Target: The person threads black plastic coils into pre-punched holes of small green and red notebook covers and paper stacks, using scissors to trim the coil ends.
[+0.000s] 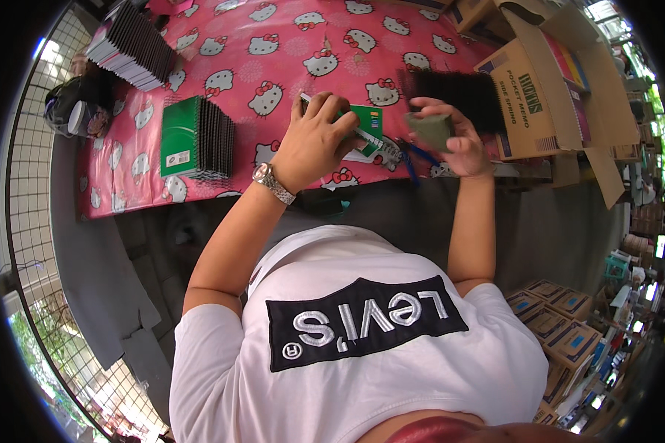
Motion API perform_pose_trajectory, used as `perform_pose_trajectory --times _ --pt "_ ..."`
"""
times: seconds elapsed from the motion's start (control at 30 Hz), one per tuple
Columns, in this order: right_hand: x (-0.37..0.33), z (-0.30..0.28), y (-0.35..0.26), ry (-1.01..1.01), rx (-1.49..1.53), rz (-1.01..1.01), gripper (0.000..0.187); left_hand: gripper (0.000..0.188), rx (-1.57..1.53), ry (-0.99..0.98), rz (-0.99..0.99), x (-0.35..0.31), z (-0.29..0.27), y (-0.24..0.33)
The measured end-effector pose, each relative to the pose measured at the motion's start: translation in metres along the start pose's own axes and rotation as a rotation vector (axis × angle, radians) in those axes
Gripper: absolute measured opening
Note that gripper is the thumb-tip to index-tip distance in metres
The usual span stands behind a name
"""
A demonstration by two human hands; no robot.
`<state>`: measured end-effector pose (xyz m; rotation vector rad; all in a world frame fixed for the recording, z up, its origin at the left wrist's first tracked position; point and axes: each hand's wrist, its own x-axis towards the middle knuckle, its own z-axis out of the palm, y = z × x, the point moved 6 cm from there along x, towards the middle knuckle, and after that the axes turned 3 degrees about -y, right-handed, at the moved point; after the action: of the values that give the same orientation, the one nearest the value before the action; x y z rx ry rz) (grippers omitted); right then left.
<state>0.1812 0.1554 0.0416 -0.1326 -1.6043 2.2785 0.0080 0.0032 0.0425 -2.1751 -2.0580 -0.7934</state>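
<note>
Apparently for steadiness, the left hand (312, 144) gripped a green notebook (367, 119) (the right hand (467, 151) clasped a greenish block (431, 131)).

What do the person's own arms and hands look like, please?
Both arms are bare below the short sleeves of a white T-shirt. The left wrist wears a silver-coloured wristwatch with a metal link bracelet; the right wrist is bare. Neither the left hand nor the right hand wears a glove.
</note>
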Motion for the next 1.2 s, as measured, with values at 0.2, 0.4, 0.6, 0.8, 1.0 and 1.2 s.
perform_pose_trajectory --times 0.2,0.4,0.6,0.8,1.0,1.2 --pt "0.039 0.011 0.021 -0.187 -0.559 0.175 0.045 0.034 -0.034 -0.069 0.047 0.006 -0.001 0.0" --pt "0.042 0.023 0.021 -0.258 -0.582 0.184 0.048 0.037 -0.063 -0.065 0.036 0.008 -0.002 0.0" --pt "0.043 0.025 0.014 -0.283 -0.207 0.087 0.055 0.036 -0.102 -0.075 0.02 0.009 -0.004 -0.001" --pt "0.059 0.027 0.017 -0.199 -0.393 0.132 0.051 0.035 -0.197 -0.001 -0.017 0.009 -0.015 -0.022" --pt "0.077 0.032 0.022 -0.206 -0.258 0.19 0.046 0.032 -0.25 -0.022 -0.054 0.008 -0.017 -0.047" --pt "0.084 0.04 0.02 -0.206 -0.439 0.144 0.052 0.031 -0.42 -0.071 -0.097 0.011 -0.007 -0.056"
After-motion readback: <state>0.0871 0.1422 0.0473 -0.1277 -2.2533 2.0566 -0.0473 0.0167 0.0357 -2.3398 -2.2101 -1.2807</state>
